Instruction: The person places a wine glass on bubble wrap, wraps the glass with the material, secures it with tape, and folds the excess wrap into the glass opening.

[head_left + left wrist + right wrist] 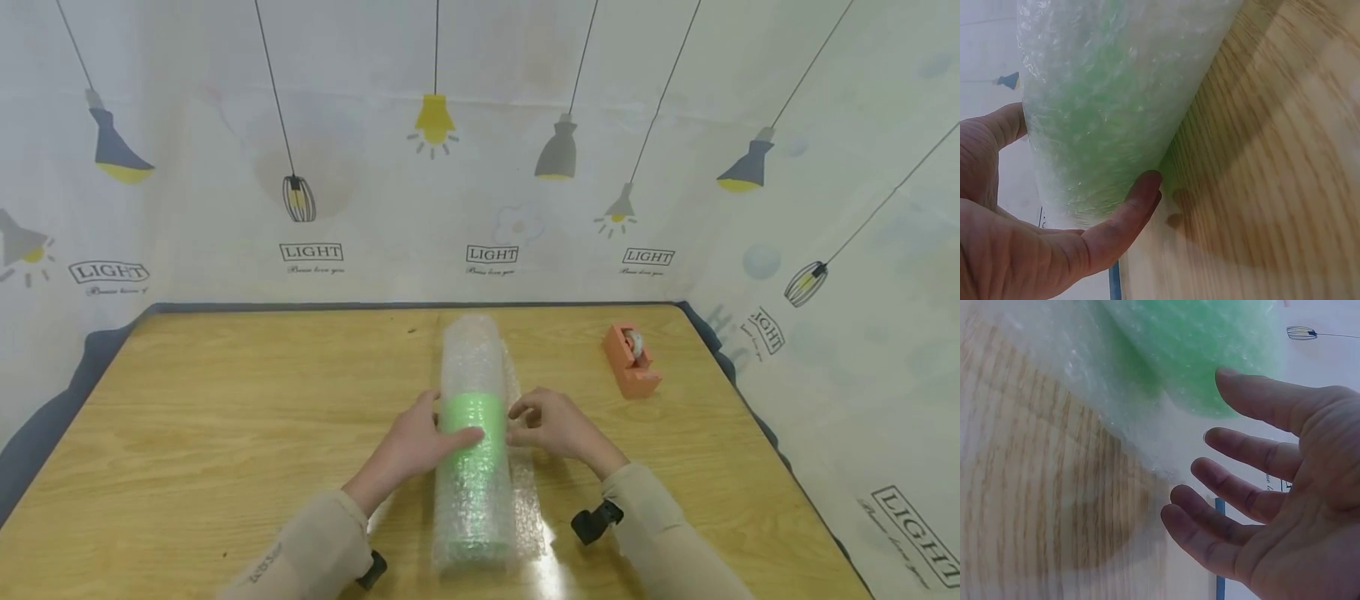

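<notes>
A bright green cylindrical object [477, 417] lies on the table, rolled up in clear bubble wrap [472, 350]; the layers hide its exact kind. My left hand [412, 442] holds the roll from the left, thumb across its top and fingers against its lower side, as the left wrist view shows under the wrap [1104, 94]. To the right of the roll, my right hand [558, 423] has relaxed, slightly bent fingers close to the wrap's loose flap. In the right wrist view that hand [1272, 481] grasps nothing; whether its thumb touches the wrap I cannot tell.
An orange tape dispenser [632, 362] with a tape roll stands at the right rear of the wooden table [247, 400]. A loose strip of bubble wrap lies flat along the roll's right side. Behind the table hangs a light wall covering [390, 200] printed with lamps.
</notes>
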`<state>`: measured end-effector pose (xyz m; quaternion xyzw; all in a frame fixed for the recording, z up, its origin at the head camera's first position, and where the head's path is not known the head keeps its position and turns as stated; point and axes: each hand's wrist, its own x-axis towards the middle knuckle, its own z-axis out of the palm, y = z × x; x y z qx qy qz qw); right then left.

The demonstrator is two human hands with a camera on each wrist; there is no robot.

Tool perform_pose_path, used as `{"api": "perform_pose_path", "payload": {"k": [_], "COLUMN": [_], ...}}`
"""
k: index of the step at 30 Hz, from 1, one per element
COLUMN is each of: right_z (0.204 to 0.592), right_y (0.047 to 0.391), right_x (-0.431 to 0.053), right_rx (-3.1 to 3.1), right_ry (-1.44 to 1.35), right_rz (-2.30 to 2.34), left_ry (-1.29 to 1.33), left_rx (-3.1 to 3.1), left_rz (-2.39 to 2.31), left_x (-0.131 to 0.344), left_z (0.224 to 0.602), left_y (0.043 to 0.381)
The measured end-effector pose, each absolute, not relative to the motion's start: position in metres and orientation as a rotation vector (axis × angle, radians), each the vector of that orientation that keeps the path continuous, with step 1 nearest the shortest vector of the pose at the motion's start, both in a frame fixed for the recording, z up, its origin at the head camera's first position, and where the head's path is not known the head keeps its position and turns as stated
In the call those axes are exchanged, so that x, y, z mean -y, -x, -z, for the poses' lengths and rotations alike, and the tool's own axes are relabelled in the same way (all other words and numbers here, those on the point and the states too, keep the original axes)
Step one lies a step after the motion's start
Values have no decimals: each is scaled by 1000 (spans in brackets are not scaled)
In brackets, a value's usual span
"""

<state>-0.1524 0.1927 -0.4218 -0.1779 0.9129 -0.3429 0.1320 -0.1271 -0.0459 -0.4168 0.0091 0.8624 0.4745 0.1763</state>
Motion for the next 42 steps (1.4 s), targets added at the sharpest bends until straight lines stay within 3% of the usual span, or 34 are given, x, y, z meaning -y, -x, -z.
{"api": "perform_pose_path", "payload": {"k": [42], "right_z": [415], "right_y": [151], "right_x": [-194], "right_rx": [-2624], "right_ry": [502], "right_rz": [1102], "left_ry": [-236], "left_rx": [-2425], "left_rz": [-1385], "left_x": [50], "left_z": [413], "left_y": [128]}}
